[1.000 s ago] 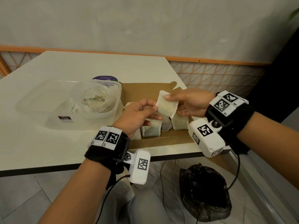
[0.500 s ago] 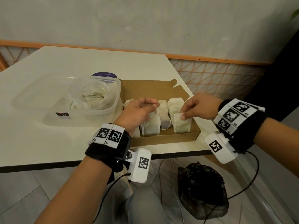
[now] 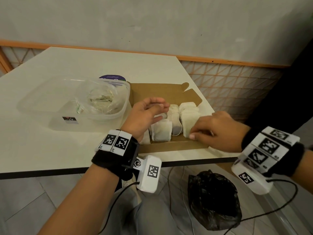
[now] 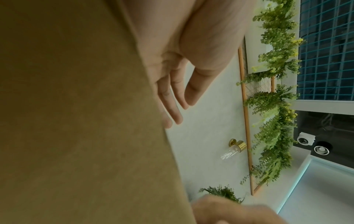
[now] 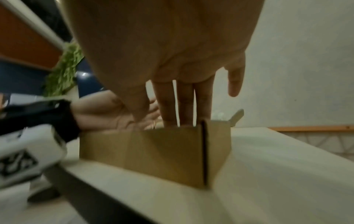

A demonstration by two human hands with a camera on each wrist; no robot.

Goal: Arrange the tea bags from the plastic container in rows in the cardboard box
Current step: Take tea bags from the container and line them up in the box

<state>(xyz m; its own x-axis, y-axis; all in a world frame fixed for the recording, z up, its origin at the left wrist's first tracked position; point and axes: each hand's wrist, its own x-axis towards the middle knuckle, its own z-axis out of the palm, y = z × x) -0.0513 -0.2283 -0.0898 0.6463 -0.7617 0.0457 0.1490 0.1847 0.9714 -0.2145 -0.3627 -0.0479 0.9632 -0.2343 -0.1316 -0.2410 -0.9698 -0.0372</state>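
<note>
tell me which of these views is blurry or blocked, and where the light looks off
Head view: sharp and evenly lit, wide-angle bending of the table edge, left hand fingertips slightly smeared. Left wrist view: half the frame blocked by an out-of-focus brown surface; background plants crisp. Right wrist view: dim, motion-blurred throughout, with the cardboard box soft and the right hand looming large.

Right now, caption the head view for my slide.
Right hand presses a tea bag into the cardboard box.
</note>
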